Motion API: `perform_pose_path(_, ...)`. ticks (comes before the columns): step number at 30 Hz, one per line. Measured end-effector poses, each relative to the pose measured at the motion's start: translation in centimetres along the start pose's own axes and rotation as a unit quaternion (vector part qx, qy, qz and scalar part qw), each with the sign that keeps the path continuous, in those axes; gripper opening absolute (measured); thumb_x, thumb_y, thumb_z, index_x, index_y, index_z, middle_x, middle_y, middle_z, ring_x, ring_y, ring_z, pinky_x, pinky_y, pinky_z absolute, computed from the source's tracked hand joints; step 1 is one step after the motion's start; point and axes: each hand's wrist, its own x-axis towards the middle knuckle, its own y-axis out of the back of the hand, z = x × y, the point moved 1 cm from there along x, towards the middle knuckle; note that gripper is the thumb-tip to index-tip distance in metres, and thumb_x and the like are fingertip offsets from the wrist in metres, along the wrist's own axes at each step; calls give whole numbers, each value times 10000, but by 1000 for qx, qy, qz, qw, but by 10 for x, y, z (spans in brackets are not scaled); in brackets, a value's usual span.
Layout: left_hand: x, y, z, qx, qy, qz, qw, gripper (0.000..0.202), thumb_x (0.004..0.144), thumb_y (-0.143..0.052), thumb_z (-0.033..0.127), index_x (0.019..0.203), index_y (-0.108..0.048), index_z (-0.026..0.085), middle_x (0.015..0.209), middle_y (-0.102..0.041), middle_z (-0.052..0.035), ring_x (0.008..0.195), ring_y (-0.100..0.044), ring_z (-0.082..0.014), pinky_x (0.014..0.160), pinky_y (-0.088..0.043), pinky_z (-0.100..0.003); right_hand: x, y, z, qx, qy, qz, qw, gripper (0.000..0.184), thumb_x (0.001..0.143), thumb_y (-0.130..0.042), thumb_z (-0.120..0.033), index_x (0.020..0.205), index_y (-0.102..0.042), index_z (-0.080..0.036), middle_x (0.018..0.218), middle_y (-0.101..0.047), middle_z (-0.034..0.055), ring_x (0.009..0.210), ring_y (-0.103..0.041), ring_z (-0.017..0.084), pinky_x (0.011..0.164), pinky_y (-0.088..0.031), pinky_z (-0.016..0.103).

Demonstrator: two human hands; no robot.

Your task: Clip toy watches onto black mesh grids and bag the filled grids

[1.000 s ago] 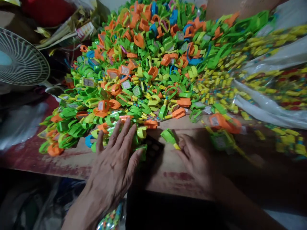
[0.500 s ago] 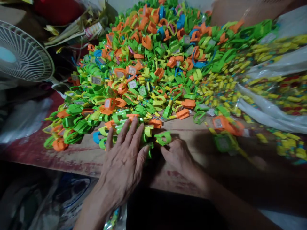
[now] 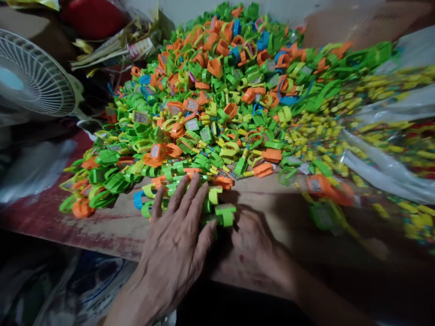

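Two hands: the left hand (image 3: 176,242) and right hand (image 3: 253,246). One fan (image 3: 34,77) far left of them. Beyond them, one heap of plastic rings (image 3: 217,108), too many to count.

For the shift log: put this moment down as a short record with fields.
Surface: worn wooden table
Main heap: pile of plastic toy rings, mostly green, orange and yellow, a few blue
Left hand: flat, fingers spread on the near edge of the pile
Right hand: pinching a green ring beside the left fingers
Right side: clear bags of yellow pieces
Far left: white fan
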Motion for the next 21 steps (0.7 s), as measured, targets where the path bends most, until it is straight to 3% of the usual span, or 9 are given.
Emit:
perform_pose_path(5,-1,1,-1,13,-21,11,1000,629,985,-276,519,1497,-303,154,1565,-341,-107,1462,-271,-281,1190,-148,-550,0,17,-16,-41,4,-19,999,412,805,-517,-44,1158,-629,-224,1125,-689,82,1029,-648,211,917,-540,320)
perform_pose_path(9,8,4,2,31,-31,39,998,756,931,-323,634,1498,-308,135,1568,-326,-129,1467,-236,-333,1180,-149,-580,-2,23,-22,-31,14,-24,999,393,854,-502,-98,1175,-629,-286,1049,-714,29,980,-664,182,863,-558,260)
perform_pose_path(12,18,1,5,39,-17,51,998,731,939,-307,620,1497,-316,147,1560,-343,-121,1469,-220,-354,1158,-176,-619,-1,21,-11,-47,3,7,999,362,864,-465,-93,1121,-662,-255,979,-730,28,931,-679,175,833,-566,256)
perform_pose_path(15,23,-6,6,34,-17,31,999,623,964,-296,562,1453,-401,190,1538,-394,-81,1446,-295,-332,1140,-240,-604,7,26,9,-49,3,36,998,298,904,-436,-107,1053,-680,-194,967,-737,47,882,-686,164,822,-560,261)
perform_pose_path(18,23,-8,6,32,-20,36,999,601,963,-304,548,1422,-444,188,1519,-426,-82,1430,-330,-331,1121,-278,-603,26,36,25,-102,-43,85,990,257,944,-441,-160,1024,-685,-160,982,-741,77,880,-687,177,808,-533,265)
perform_pose_path(21,20,-8,6,38,-24,50,998,579,969,-303,523,1415,-448,185,1501,-453,-86,1417,-355,-328,1103,-298,-604,54,37,31,-165,-110,33,980,265,959,-432,-186,1069,-673,-181,998,-742,72,874,-692,190,755,-503,261)
